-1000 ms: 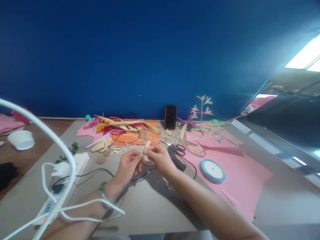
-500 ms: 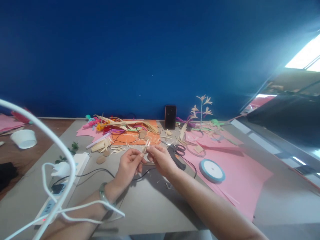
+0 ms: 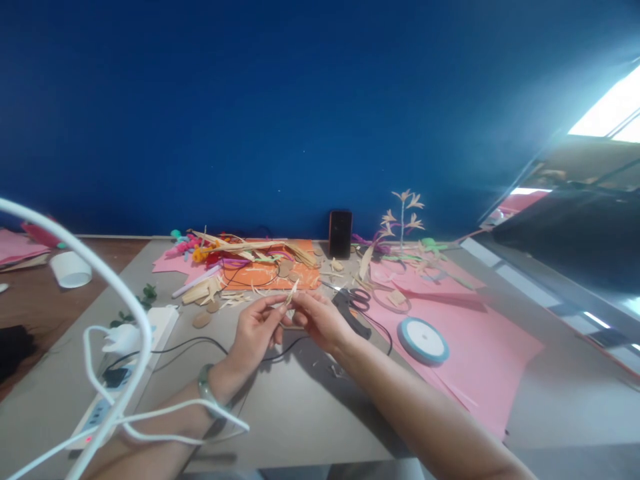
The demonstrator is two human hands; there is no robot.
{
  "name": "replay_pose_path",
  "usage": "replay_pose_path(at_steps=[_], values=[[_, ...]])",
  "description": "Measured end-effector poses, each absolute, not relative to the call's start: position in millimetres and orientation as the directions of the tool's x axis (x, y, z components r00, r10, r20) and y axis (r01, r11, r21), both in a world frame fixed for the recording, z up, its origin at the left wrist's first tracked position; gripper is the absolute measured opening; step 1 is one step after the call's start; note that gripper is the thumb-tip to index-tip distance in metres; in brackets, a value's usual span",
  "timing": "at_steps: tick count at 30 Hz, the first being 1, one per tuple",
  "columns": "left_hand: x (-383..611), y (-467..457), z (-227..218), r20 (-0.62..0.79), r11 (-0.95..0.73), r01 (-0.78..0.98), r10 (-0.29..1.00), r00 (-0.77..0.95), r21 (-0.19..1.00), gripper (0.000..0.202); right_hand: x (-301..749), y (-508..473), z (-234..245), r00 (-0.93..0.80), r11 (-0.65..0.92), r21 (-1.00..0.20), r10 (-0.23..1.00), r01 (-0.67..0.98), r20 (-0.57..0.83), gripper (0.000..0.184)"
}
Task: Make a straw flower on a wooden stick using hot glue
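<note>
My left hand (image 3: 257,331) and my right hand (image 3: 320,321) meet above the grey table (image 3: 300,407), fingertips pinched together on a small bundle of pale straw-like strips (image 3: 291,293) that sticks up between them. A green bracelet (image 3: 204,385) sits on my left wrist. Black scissors (image 3: 361,299) and a black glue gun (image 3: 350,313) lie just right of my right hand.
A white power strip (image 3: 145,347) with cables lies at the left. Pink paper (image 3: 450,320) carries a blue ribbon spool (image 3: 424,339). Orange paper (image 3: 270,273), strips and colourful scraps lie behind. A phone (image 3: 341,233) leans on the blue wall, beside a small paper plant (image 3: 403,220). A white cup (image 3: 70,269) lies far left.
My hands have shifted slightly with the strips tilting lower between the fingertips. The white cup at far left has tipped onto its side and moved right.
</note>
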State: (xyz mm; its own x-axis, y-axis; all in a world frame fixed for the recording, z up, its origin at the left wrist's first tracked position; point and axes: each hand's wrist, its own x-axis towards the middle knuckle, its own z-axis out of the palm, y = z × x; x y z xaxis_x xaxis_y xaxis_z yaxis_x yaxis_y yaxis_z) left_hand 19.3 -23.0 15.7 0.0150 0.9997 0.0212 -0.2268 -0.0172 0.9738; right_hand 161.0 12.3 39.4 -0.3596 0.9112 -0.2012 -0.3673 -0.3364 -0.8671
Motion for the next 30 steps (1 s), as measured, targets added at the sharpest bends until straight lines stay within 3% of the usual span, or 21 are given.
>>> replay_pose_path(at_steps=[11, 19, 26, 30], values=[[18.7, -20.9, 13.9, 0.01, -0.011, -0.226, 1.0, -0.005, 0.974, 0.034, 160.3, 9.6, 36.8, -0.266, -0.193, -0.926, 0.958, -0.325, -0.106, 0.022], [17.3, -19.3, 12.7, 0.013, -0.018, -0.193, 1.0, -0.028, 0.981, 0.029, 159.5, 5.9, 41.2, -0.212, 0.01, -0.99, 0.976, -0.138, 0.04, 0.024], [15.0, -15.7, 9.8, -0.014, 0.004, -0.178, 0.998, -0.059, 0.984, 0.029, 164.0, 15.2, 36.6, -0.234, -0.047, -0.992, 0.972, -0.116, -0.019, 0.019], [14.8, -15.1, 11.2, 0.011, -0.021, -0.111, 0.996, -0.091, 0.994, 0.028, 164.3, 17.9, 31.8, -0.302, -0.19, -0.958, 0.946, -0.213, -0.12, 0.021]])
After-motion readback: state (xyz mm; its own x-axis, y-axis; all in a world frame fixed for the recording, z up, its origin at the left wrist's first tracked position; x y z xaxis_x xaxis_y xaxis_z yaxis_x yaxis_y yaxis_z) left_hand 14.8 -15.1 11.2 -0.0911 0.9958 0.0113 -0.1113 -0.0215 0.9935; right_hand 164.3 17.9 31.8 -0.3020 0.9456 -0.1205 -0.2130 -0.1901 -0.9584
